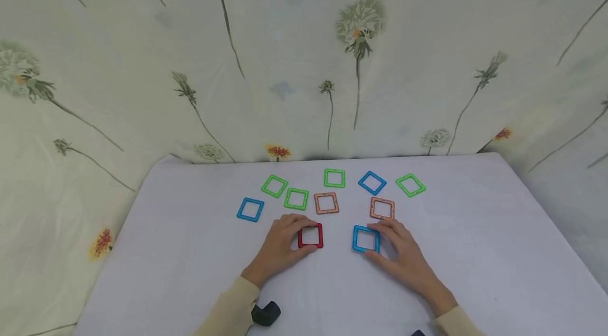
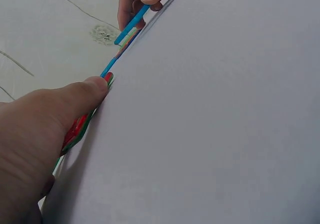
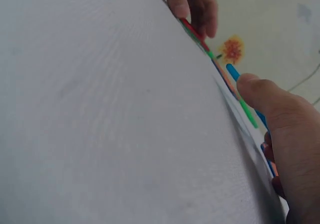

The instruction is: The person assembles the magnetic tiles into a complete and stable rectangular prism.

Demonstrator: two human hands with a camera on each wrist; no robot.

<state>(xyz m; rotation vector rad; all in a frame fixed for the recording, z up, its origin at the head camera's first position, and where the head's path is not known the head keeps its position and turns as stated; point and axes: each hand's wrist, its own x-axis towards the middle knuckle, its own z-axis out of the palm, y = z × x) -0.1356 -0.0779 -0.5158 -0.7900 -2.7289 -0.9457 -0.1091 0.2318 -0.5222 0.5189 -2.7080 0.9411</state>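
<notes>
My left hand point(image 1: 281, 249) pinches a red square magnetic tile point(image 1: 320, 236) with an open centre, thumb on its near edge and fingers on the far one. In the left wrist view a green edge point(image 2: 79, 140) shows just under the red tile point(image 2: 76, 128). To the right, my right hand point(image 1: 407, 258) grips a blue square tile point(image 1: 354, 239) of the same kind by its right side. The blue tile point(image 2: 132, 24) appears raised above the tabletop in the left wrist view. A gap separates the two held tiles.
Behind the hands lie loose square tiles: several green ones point(image 1: 334, 185), two orange ones point(image 1: 326, 212) and two blue ones point(image 1: 250, 219). The orange tile point(image 1: 382, 199) at right is close to my right fingertips. A white cloth point(image 1: 190, 251) covers the table; a flower-printed curtain point(image 1: 294, 61) hangs behind.
</notes>
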